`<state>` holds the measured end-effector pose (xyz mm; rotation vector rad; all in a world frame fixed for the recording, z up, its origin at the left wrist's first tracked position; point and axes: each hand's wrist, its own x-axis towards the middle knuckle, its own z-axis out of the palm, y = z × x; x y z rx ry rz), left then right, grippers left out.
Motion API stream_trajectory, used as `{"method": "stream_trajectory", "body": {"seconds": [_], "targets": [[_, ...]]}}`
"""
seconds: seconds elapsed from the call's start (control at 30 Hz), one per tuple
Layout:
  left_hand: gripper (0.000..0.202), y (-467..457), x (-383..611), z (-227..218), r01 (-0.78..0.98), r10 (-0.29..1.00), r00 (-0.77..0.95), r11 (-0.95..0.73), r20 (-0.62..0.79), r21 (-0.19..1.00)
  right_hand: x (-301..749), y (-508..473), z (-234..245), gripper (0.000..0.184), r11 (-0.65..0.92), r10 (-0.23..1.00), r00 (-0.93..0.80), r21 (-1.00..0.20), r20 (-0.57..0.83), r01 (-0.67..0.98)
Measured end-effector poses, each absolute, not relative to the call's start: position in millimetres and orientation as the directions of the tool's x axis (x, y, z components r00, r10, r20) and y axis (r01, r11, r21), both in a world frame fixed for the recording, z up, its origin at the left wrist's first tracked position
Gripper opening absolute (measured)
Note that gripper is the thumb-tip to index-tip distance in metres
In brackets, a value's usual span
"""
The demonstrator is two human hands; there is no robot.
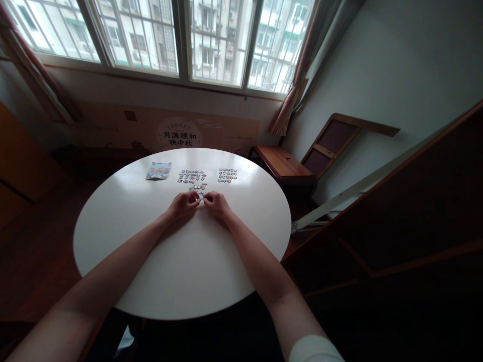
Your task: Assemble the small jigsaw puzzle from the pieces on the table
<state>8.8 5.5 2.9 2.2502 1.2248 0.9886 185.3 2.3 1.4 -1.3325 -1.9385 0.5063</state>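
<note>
On a round white surface [109, 226], a colorful picture packet [159, 171] lies flat, left of center in the frame, clear of both hands. Next along, at mid-frame, the left hand [184, 201] draws thumb and fingers into a narrow pinch at a small puzzle piece [201, 197]. Just above, a loose cluster of pieces [191, 176] spreads out, with a smaller scatter [197, 187] lying between it and the fingertips. The right hand [216, 202] meets the same piece from the other side, its grip equally narrow; whether one piece or several joined sit there is too small to tell. Farther right, a neat block of pieces [228, 175] stands in rows, apart from the cluster, and a wooden seat [285, 162] stands beyond the surface's edge. The likeliest trouble is close at hand: knuckles pushed forward could disturb the scatter, uneven pressure from the two pinches could bend a tab or flick the piece loose, and a sweeping right wrist could break the tidy rows.
</note>
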Motion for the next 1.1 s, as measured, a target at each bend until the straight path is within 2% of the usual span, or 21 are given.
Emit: {"method": "stream_trajectory", "body": {"seconds": [1.1], "targets": [[0.018, 7.3, 7.7, 0.2, 0.573, 0.838, 0.377, -0.546, 0.395, 0.611, 185.5, 3.1, 1.6, 0.015, 0.392, 0.917, -0.214, -0.667, 0.336, 0.634]]}}
